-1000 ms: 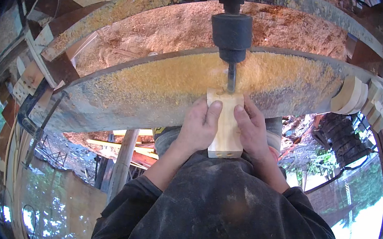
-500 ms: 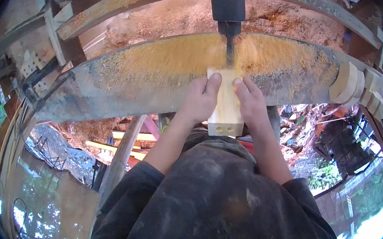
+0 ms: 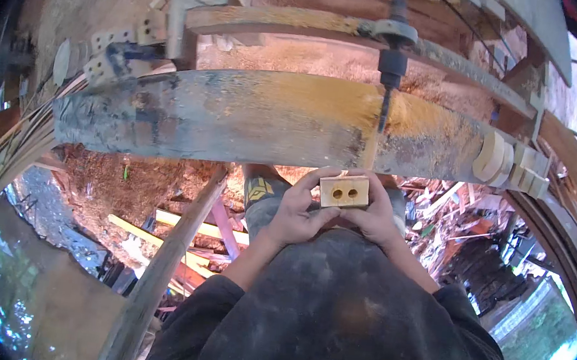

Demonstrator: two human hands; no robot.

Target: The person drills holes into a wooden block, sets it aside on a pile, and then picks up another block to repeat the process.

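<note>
A pale wooden block (image 3: 345,192) is held between both hands at the front edge of the plank, its end with two round holes facing up toward the camera. My left hand (image 3: 297,210) grips its left side, the thumb below the holes. On the right side, my right hand (image 3: 377,214) is closed round it, with its thumb also low. Beyond the block, a drill bit (image 3: 385,110) points down over the sawdust-covered plank (image 3: 217,118), apart from the block.
Curved wooden pieces (image 3: 495,159) lie at the plank's right end. Drilled blocks (image 3: 107,53) are at the upper left. A wooden beam (image 3: 285,22) crosses behind the drill. A slanted pole (image 3: 169,259) stands below left, near yellow strips (image 3: 198,225) on the ground.
Both hands have drawn the block back from under the drill bit toward the body and tilted it, so its holed end faces the camera. The camera view has shifted.
</note>
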